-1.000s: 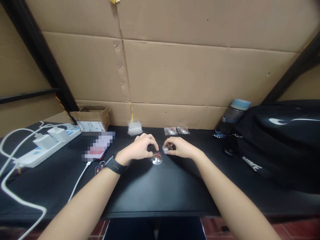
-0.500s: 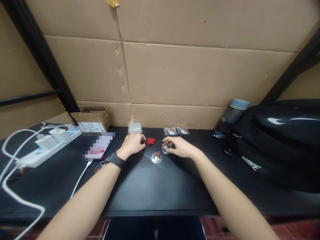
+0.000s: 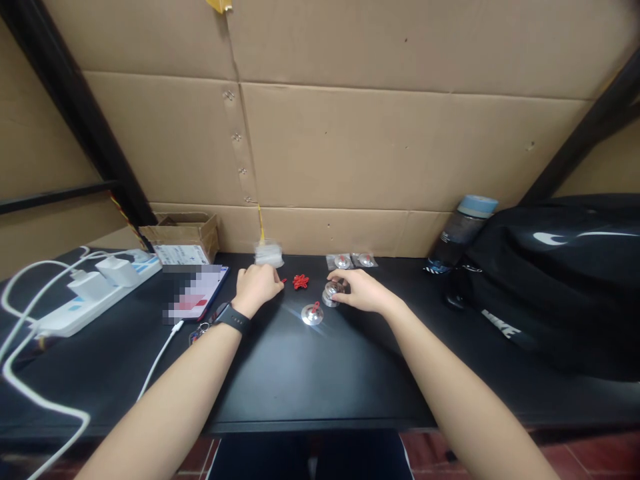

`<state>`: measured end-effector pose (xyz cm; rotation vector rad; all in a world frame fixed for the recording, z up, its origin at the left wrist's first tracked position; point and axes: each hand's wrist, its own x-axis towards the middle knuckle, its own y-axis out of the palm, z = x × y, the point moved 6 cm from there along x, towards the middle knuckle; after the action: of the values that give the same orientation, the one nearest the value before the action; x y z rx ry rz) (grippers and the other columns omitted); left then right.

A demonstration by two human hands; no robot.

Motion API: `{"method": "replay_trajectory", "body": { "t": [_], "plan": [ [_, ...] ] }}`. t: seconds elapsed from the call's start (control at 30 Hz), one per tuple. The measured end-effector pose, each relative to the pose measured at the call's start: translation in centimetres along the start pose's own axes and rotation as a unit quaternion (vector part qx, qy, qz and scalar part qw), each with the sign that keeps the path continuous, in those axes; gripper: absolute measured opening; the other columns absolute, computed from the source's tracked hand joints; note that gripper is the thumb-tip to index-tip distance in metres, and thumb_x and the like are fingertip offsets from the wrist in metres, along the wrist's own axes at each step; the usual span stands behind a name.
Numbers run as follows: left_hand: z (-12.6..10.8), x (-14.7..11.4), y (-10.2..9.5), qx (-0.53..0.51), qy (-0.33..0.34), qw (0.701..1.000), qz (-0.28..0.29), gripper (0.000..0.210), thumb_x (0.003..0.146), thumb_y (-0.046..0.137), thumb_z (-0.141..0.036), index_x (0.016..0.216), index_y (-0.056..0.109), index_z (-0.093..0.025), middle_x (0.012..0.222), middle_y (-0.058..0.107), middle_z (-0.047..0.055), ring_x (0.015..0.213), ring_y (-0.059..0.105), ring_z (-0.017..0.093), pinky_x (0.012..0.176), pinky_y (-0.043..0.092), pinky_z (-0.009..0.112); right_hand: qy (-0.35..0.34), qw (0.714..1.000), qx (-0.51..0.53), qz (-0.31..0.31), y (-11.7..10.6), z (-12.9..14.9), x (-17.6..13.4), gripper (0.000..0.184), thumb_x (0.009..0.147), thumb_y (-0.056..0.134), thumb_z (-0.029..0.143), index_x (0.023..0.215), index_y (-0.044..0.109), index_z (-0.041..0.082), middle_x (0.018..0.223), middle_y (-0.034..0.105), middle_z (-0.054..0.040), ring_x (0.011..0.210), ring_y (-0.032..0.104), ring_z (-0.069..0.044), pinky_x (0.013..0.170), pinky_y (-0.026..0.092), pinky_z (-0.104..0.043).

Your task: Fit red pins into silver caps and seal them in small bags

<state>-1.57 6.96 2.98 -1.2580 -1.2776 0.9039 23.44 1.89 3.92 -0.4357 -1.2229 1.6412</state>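
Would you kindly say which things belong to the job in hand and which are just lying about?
Probably the job:
stacked silver discs at the right hand
silver disc with red loop
red piece at the left hand
red cords
bagged discs
clear packets

Probably lying about:
phone
power strip
bottle
black bag
cardboard box

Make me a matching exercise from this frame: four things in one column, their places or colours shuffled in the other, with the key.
Column 1
1. pile of cords
2. stack of metal discs
3. bottle
4. single metal disc

Column 2
A. beside the black bag
B. of these four, nearest the front edge of the table
C. red, lying between the left hand and the right hand
D. has the right hand's fingers around it

Pairs: 1-C, 2-D, 3-A, 4-B
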Motion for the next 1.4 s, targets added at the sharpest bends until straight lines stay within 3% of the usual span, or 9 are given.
{"method": "replay_trajectory", "body": {
  "t": [0.23, 0.4, 0.57, 0.77, 0.97, 1.13, 1.4],
  "plan": [
    [0.2, 0.0, 0.1, 0.012, 0.009, 1.000, 0.000, 0.022, 0.084, 0.059, -0.037, 0.087, 0.079, -0.028, 0.095, 0.077, 0.012, 0.102, 0.066, 0.034, 0.086, 0.042, 0.042, 0.008, 1.000, 0.013, -0.013, 0.2, 0.6, 0.0, 0.043, 0.076, 0.078, 0.027, 0.117, 0.066, 0.029, 0.107, 0.073, -0.0021, 0.085, 0.068, -0.018, 0.073, 0.050, -0.029],
    [0.0, 0.0, 0.6, 0.013, 0.029, 0.999, -0.007, 0.024, 0.092, 0.052, -0.029, 0.085, 0.074, -0.024, 0.093, 0.075, 0.012, 0.100, 0.066, 0.032, 0.087, 0.039, 0.041, -0.002, 0.999, 0.043, -0.029, 0.0, 1.7, 0.0, 0.038, 0.076, 0.079, 0.029, 0.112, 0.068, 0.027, 0.100, 0.073, -0.0014, 0.078, 0.066, -0.015, 0.071, 0.049, -0.028],
    [-1.1, -0.3, -1.0, -0.085, 0.060, 0.991, -0.086, 0.019, 0.099, 0.045, -0.028, 0.101, 0.064, -0.024, 0.103, 0.075, 0.007, 0.101, 0.065, 0.026, 0.085, 0.035, 0.038, -0.047, 0.995, 0.070, -0.048, -0.2, 3.9, 0.0, 0.031, 0.077, 0.078, 0.031, 0.107, 0.070, 0.025, 0.096, 0.074, -0.0011, 0.079, 0.065, -0.017, 0.073, 0.048, -0.028],
    [-2.5, -1.5, -3.4, -0.145, 0.104, 0.967, -0.183, 0.012, 0.095, 0.057, -0.027, 0.103, 0.066, -0.026, 0.104, 0.075, 0.006, 0.109, 0.058, 0.027, 0.089, 0.031, 0.041, -0.096, 0.988, 0.096, -0.070, 0.4, 6.0, -0.1, 0.027, 0.078, 0.077, 0.024, 0.104, 0.069, 0.024, 0.096, 0.074, -0.0009, 0.082, 0.066, -0.017, 0.079, 0.050, -0.029],
    [-3.7, -2.2, -4.1, -0.169, 0.135, 0.958, -0.187, 0.016, 0.098, 0.056, -0.033, 0.095, 0.070, -0.027, 0.103, 0.071, 0.004, 0.108, 0.057, 0.025, 0.090, 0.032, 0.041, -0.071, 0.974, 0.167, -0.133, 0.6, 5.3, 0.1, 0.037, 0.076, 0.075, 0.019, 0.112, 0.066, 0.025, 0.105, 0.073, -0.0018, 0.090, 0.068, -0.018, 0.071, 0.052, -0.027],
    [-5.0, -3.2, -4.7, -0.175, 0.167, 0.944, -0.223, 0.016, 0.097, 0.058, -0.036, 0.097, 0.073, -0.028, 0.118, 0.060, 0.007, 0.114, 0.052, 0.026, 0.095, 0.033, 0.043, -0.023, 0.945, 0.241, -0.221, -0.1, 4.2, 0.1, 0.040, 0.078, 0.077, 0.024, 0.116, 0.063, 0.025, 0.118, 0.071, -0.0058, 0.101, 0.070, -0.021, 0.071, 0.053, -0.028],
    [-6.5, -4.2, -4.2, -0.214, 0.206, 0.928, -0.224, 0.013, 0.096, 0.059, -0.030, 0.099, 0.071, -0.027, 0.126, 0.054, 0.008, 0.119, 0.048, 0.028, 0.098, 0.036, 0.047, -0.040, 0.930, 0.286, -0.229, -0.3, 4.8, 0.0, 0.045, 0.077, 0.081, 0.028, 0.117, 0.062, 0.026, 0.122, 0.070, -0.0076, 0.105, 0.071, -0.022, 0.074, 0.052, -0.029]
  ]
}}
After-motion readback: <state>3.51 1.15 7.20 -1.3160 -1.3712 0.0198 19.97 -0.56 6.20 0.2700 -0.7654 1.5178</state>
